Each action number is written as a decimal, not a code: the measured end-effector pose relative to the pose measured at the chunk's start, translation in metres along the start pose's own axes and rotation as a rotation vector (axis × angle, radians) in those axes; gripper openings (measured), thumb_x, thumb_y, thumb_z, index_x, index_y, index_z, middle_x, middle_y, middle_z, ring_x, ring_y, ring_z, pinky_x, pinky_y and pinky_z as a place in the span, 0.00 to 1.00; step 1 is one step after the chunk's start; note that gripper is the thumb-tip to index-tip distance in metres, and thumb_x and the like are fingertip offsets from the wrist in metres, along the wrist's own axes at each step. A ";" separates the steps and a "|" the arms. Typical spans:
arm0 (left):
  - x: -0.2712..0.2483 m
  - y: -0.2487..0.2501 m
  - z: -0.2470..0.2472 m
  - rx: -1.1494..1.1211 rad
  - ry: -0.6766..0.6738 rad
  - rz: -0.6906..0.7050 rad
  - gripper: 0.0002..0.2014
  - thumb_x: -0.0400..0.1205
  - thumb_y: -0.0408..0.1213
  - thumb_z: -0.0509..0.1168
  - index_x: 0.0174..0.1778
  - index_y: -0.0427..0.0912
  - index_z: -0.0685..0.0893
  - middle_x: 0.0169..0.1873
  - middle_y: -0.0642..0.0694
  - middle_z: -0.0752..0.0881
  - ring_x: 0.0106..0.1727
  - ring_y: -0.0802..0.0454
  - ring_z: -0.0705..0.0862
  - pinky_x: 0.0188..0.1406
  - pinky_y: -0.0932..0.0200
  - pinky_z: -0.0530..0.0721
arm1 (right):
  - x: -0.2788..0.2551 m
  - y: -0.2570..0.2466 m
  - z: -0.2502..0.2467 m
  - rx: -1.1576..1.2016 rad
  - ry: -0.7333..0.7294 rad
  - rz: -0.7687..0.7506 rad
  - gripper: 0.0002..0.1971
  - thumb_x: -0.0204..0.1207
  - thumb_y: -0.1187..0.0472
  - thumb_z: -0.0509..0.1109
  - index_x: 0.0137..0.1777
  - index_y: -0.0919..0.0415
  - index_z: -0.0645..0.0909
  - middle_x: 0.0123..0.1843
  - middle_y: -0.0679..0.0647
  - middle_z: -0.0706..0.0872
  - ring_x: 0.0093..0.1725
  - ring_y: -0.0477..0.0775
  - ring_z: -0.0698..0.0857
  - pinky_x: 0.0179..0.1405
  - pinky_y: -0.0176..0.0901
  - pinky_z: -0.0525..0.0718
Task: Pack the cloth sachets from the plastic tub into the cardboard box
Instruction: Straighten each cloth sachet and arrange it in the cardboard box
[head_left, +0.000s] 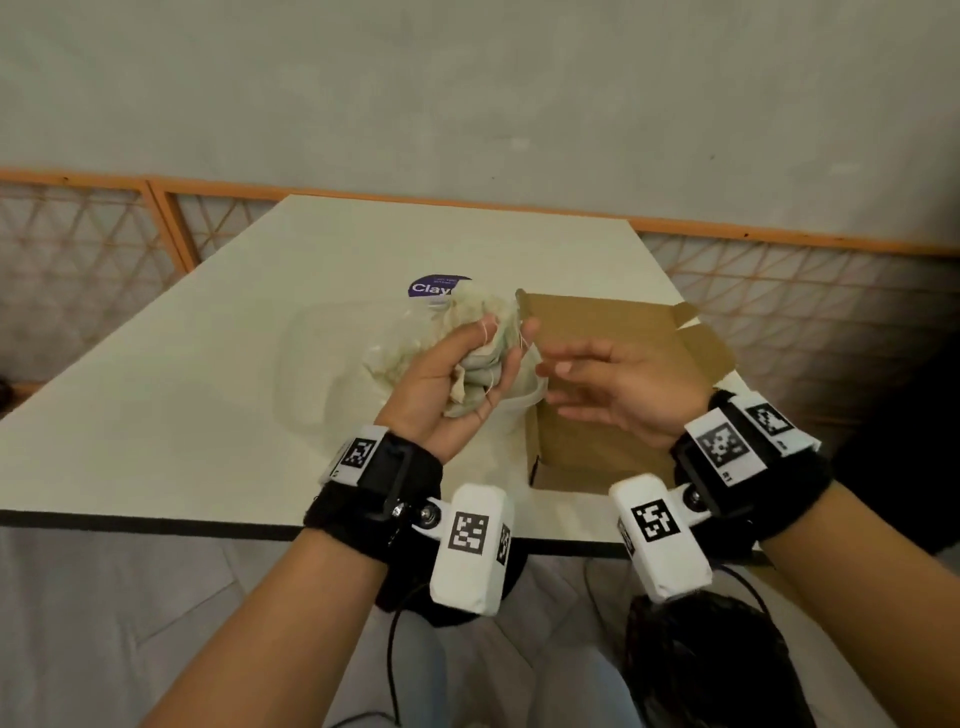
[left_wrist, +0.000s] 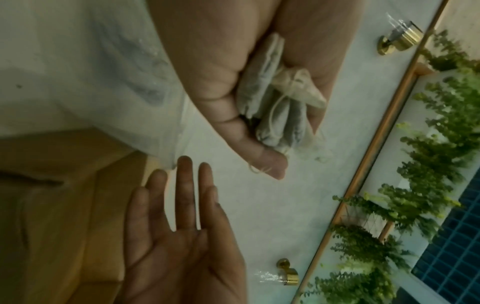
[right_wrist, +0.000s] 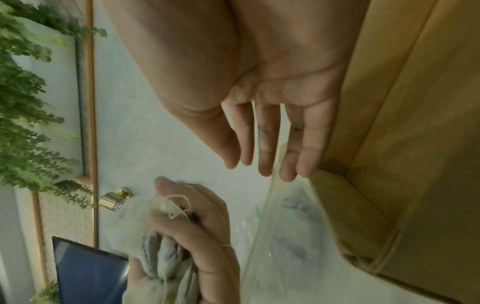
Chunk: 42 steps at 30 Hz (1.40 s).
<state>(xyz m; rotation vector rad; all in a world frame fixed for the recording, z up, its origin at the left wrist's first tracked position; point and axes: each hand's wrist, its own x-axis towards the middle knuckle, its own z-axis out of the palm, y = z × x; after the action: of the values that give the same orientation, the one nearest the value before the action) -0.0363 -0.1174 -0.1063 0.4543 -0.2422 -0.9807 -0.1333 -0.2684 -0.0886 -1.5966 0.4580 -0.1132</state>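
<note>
Your left hand (head_left: 441, 384) gripping a bunch of cloth sachets (head_left: 483, 332) above the plastic tub (head_left: 322, 364), your right hand (head_left: 623, 389) empty, fingers straight, just beside them over the cardboard box (head_left: 597, 322)

purple round label (head_left: 435, 287): white txt "Clay…", rest cut off by the sachets; smaller line above it too blurry to read. Sits at far rim of plastic tub (head_left: 311, 364).
wrist-band tags (head_left: 723, 444): b/w square code markers, no words; tiny print on one edge, unreadable.
cardboard box (head_left: 613, 332): no print seen.
</note>
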 end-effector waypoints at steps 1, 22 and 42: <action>0.000 0.000 0.000 0.041 0.001 0.005 0.12 0.75 0.33 0.64 0.53 0.35 0.76 0.46 0.37 0.90 0.59 0.54 0.84 0.42 0.67 0.87 | -0.001 0.001 0.000 0.012 0.011 -0.014 0.12 0.78 0.68 0.65 0.59 0.57 0.79 0.54 0.54 0.86 0.50 0.53 0.85 0.54 0.44 0.85; -0.024 -0.044 -0.038 -0.136 0.011 -0.127 0.23 0.52 0.25 0.85 0.42 0.29 0.89 0.48 0.37 0.89 0.46 0.47 0.91 0.35 0.64 0.89 | -0.055 0.045 -0.005 -0.418 -0.287 -0.030 0.10 0.81 0.62 0.64 0.57 0.56 0.84 0.52 0.53 0.90 0.54 0.44 0.87 0.61 0.30 0.79; -0.015 -0.054 -0.049 0.277 0.246 0.122 0.07 0.73 0.37 0.69 0.43 0.40 0.80 0.28 0.47 0.83 0.23 0.60 0.77 0.22 0.71 0.77 | -0.021 0.043 0.042 0.000 0.123 -0.059 0.03 0.74 0.65 0.72 0.44 0.63 0.80 0.33 0.52 0.82 0.29 0.43 0.80 0.28 0.31 0.77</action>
<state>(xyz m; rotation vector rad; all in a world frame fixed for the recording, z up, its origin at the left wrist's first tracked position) -0.0649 -0.1180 -0.1748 0.7987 -0.1817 -0.7655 -0.1472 -0.2225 -0.1301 -1.6093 0.5064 -0.2573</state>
